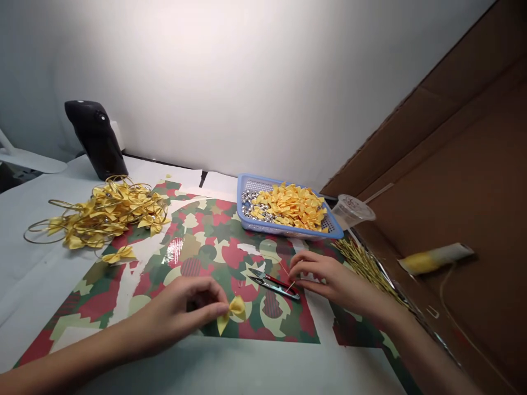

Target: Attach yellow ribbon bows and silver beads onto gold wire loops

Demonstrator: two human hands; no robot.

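My left hand (193, 307) pinches one wing of a small yellow ribbon bow (236, 309) between thumb and fingertip, just above the patterned sheet. Beyond the bow lies a pair of thread snips (274, 283) with red and silvery arms, its blades pointing left. My right hand (315, 274) is bent beside the handle end of the snips, fingers curled together. Thin pale strands (290, 286) show at its fingertips; what they are is too fine to tell.
A blue basket (284, 231) holds yellow bows and silvery beads. At the left lie a heap of bows on gold wire loops (111, 211) and a black device (96, 140). A clear plastic cup (349, 211), green-gold stems (370, 266) and a thread spool (436, 259) are right, beside cardboard (465, 137).
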